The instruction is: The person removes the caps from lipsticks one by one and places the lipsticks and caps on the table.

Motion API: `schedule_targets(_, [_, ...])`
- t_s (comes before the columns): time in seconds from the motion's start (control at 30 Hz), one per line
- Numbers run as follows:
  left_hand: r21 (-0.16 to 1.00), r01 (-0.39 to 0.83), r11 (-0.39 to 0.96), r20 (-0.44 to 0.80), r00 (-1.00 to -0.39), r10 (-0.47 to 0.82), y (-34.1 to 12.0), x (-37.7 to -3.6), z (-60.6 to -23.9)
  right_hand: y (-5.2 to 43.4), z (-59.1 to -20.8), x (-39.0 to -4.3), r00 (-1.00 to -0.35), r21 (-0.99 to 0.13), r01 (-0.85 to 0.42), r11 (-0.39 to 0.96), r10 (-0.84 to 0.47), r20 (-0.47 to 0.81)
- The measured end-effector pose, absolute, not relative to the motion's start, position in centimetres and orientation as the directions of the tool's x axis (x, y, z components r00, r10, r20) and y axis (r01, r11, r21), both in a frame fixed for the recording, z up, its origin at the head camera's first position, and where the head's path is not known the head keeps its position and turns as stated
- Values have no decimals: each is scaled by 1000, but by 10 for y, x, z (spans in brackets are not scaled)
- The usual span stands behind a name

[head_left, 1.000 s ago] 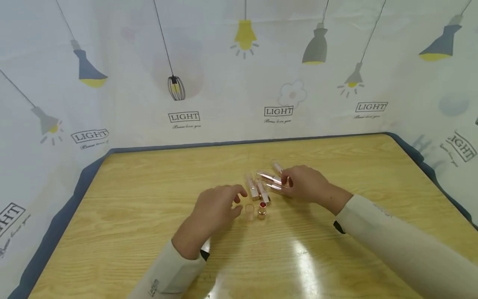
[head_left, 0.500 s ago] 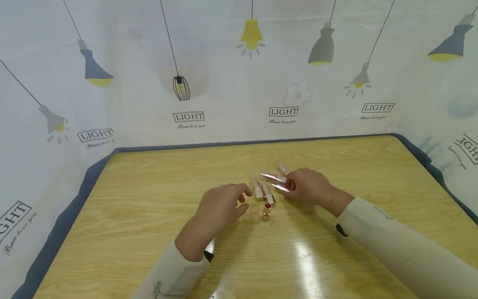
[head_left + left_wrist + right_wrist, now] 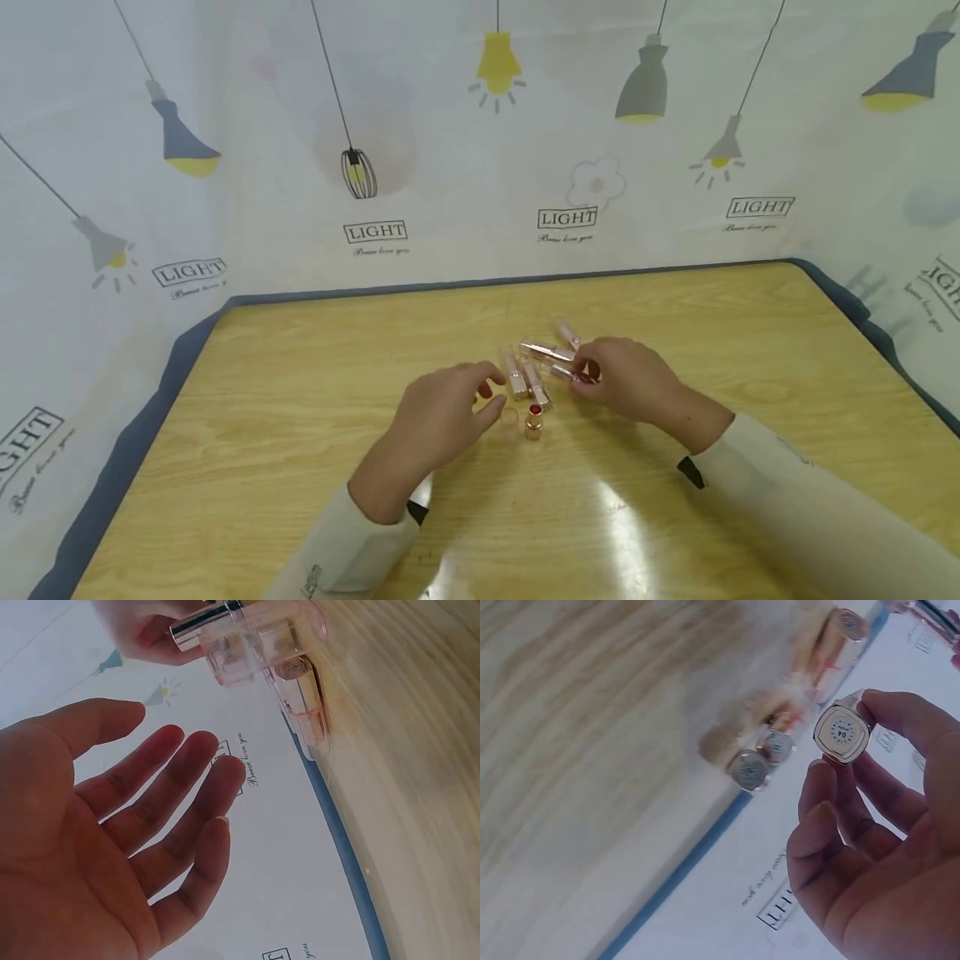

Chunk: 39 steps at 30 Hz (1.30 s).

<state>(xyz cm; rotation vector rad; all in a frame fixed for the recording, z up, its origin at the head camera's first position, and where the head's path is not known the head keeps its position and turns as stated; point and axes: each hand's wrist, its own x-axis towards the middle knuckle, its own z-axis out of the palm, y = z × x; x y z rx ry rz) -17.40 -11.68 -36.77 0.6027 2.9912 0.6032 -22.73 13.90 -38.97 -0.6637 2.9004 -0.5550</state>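
My right hand (image 3: pixel 630 383) pinches a capped lipstick (image 3: pixel 841 735) between thumb and fingertips, with its square base, marked 04, facing the right wrist camera. My left hand (image 3: pixel 442 421) hovers on the left with fingers apart and relaxed, holding nothing; its palm (image 3: pixel 82 862) shows in the left wrist view. Just beyond its fingertips stands a clear pinkish cap (image 3: pixel 509 425). Beside that cap an uncapped lipstick (image 3: pixel 534 423) stands upright, red tip up. Two capped lipsticks lie side by side behind it, one of them a lipstick with a shiny base (image 3: pixel 514 375).
Behind the held lipstick lies another capped lipstick (image 3: pixel 547 350), and farther back a pale one (image 3: pixel 567 335). All are on a wood-grain table (image 3: pixel 315 350), whose back edge meets a white printed backdrop (image 3: pixel 450 208) with a dark blue border.
My right fingers have closed on the end of one lipstick and shifted it slightly, turning it away from the others. The left hand has stayed nearly still, and the head view has shifted slightly.
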Motion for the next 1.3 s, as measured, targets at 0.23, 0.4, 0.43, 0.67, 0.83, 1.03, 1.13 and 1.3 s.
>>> schedule_targets(0.23, [429,422,799,171,-906,387,-111,-169,-364,137,-367,-204,-881,-400,-460,793,-465,91])
schedule_targets(0.4, [437,546,715,310,-837,450,-105,-161,-357,130,-352,-184,-855,-425,-513,746,-491,169])
schedule_targets(0.43, [431,570,699,329,-821,467,-104,-159,-355,128,-351,-180,-848,-428,-524,737,-498,180])
schedule_targets(0.67, [455,632,627,320,-773,547,-98,-149,-350,122,-347,-161,-829,-464,-550,694,-521,203])
schedule_targets(0.83, [517,585,625,253,-802,541,-96,-145,-349,123,-350,-154,-846,-526,-513,678,-505,175])
schedule_targets(1.03, [519,548,656,209,-826,524,-95,-141,-348,124,-348,-147,-846,-521,-517,679,-498,190])
schedule_targets(1.13, [475,586,657,263,-807,529,-95,-140,-347,124,-345,-142,-829,-509,-549,663,-510,230])
schedule_targets(1.3, [407,643,648,355,-765,537,-94,-140,-345,125,-344,-139,-809,-490,-583,648,-518,277])
